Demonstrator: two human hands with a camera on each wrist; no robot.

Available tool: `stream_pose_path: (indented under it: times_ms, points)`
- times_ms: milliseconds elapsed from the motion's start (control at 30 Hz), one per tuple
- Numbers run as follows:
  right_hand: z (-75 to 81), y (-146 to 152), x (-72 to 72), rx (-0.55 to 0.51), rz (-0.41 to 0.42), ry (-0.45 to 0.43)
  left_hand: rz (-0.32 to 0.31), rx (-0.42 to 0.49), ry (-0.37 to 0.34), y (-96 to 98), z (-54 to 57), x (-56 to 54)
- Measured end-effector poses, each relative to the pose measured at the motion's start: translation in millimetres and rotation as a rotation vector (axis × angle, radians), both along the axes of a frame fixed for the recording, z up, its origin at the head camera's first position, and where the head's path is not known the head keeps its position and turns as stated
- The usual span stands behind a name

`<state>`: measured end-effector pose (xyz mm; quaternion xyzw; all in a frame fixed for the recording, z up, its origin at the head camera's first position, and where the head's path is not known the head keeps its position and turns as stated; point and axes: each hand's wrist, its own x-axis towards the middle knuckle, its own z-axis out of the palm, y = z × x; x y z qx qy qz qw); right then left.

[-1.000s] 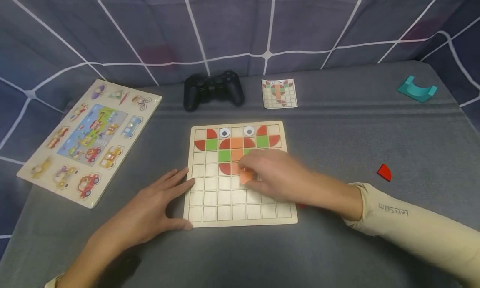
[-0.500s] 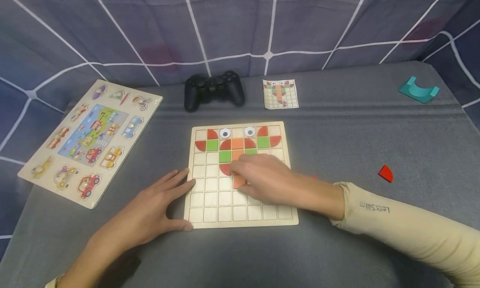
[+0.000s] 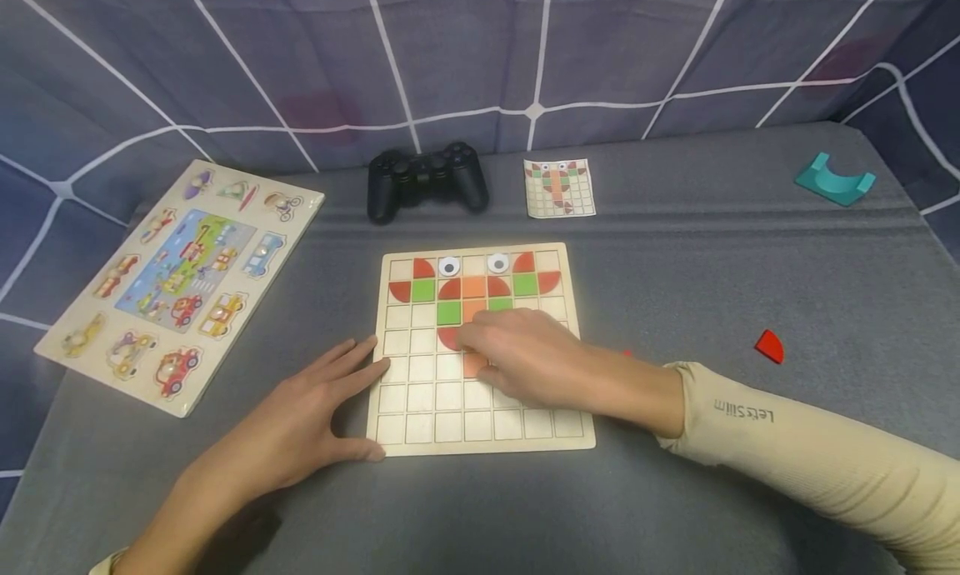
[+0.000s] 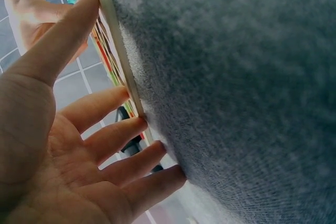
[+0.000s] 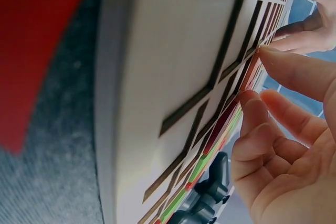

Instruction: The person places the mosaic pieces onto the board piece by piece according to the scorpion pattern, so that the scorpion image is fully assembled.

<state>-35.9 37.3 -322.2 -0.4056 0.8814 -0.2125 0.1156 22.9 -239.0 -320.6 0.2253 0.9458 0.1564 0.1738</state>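
A wooden grid board lies on the grey cloth, its upper rows filled with red quarter-circle, green square and orange square tiles. Two round eye pieces sit in the top row. My right hand pinches an orange square tile in the middle column, below the other orange squares; in the right wrist view thumb and index fingertip meet at the orange tile. My left hand rests at the board's left edge, fingers spread and fairly straight, thumb at the near corner.
A loose red quarter-circle lies to the right; another red piece shows behind my right forearm. A pattern card and a black game controller lie behind the board. A vehicle puzzle is left, a teal holder far right.
My right hand has moved slightly left with the orange tile, bringing it down into the middle column below the other orange squares. My left hand has stayed at the board's edge.
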Motion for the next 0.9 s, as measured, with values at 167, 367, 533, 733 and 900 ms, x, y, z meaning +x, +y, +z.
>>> stream_pose_path:
  times_ms: [167,367,533,733,900]
  points:
    - [-0.5,-1,-0.2,0.005,0.000,-0.006,0.012,-0.008,-0.016,0.5,0.0,-0.2]
    - [-0.2,6,0.8,0.015,-0.012,0.005,0.027,-0.021,-0.038,1.0,0.6,0.4]
    - [0.4,26,1.3,-0.002,-0.044,-0.019,0.030,-0.030,-0.040,1.3,1.8,1.2]
    - [2.0,68,3.3,-0.098,-0.121,-0.165,0.027,-0.024,-0.039,1.1,1.8,0.9]
    - [3.6,109,6.9,-0.187,-0.198,-0.210,0.014,0.002,-0.028,-0.7,2.0,0.5]
